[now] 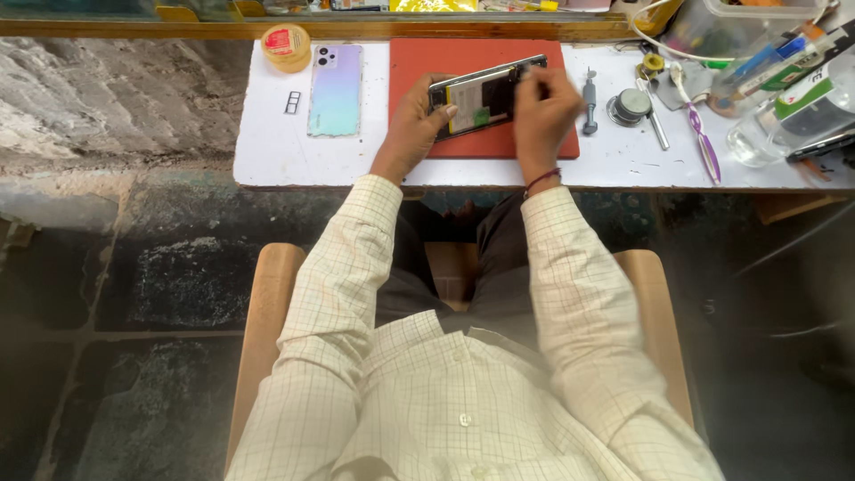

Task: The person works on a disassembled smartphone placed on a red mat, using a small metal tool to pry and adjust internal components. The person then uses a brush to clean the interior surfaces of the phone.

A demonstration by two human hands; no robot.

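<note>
An opened phone (485, 96), its back removed and its insides showing, is held tilted over a red mat (463, 53) on the white table (267, 151). My left hand (411, 125) grips its lower left end. My right hand (543, 111) presses its fingertips on the phone's upper right corner; I cannot tell whether they hold a small tool. The phone's pastel back cover (336, 90) lies flat to the left of the mat.
A round yellow tin with a red lid (286, 45) and a small dark tray part (293, 102) lie left. Right of the mat are a screwdriver (590, 102), a round metal lid (629, 106), tweezers (656, 125), a purple toothbrush (702, 138) and clear containers (775, 107).
</note>
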